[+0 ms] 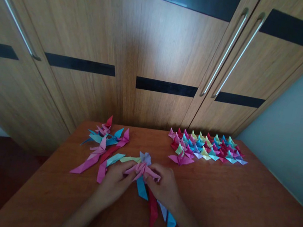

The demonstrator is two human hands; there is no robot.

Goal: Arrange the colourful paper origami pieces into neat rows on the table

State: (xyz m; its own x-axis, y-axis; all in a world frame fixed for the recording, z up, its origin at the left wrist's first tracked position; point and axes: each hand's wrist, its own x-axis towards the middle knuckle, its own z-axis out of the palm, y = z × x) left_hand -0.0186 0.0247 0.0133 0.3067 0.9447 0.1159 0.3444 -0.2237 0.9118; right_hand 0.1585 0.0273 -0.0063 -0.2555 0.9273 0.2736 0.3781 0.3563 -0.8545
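Between my two hands is a pink origami crane (142, 169), raised a little over the table. My left hand (116, 179) pinches its left side, and my right hand (164, 186) pinches the right side. Folded paper pieces lie under and around the hands: a lavender piece (145, 158) just behind, a blue strip (142, 188) below, a red strip (152, 209) and another blue strip (171, 223) near the right wrist. A mint piece (115, 159) lies beside the left hand. The fingertips partly cover the crane's edges.
Rows of small multicoloured paper cranes (207, 146) stand at the back right, with a pink crane (181, 159) in front. More folded pieces (105, 140) lie at the left on the brown table (227, 217). A wooden wardrobe (169, 46) rises behind.
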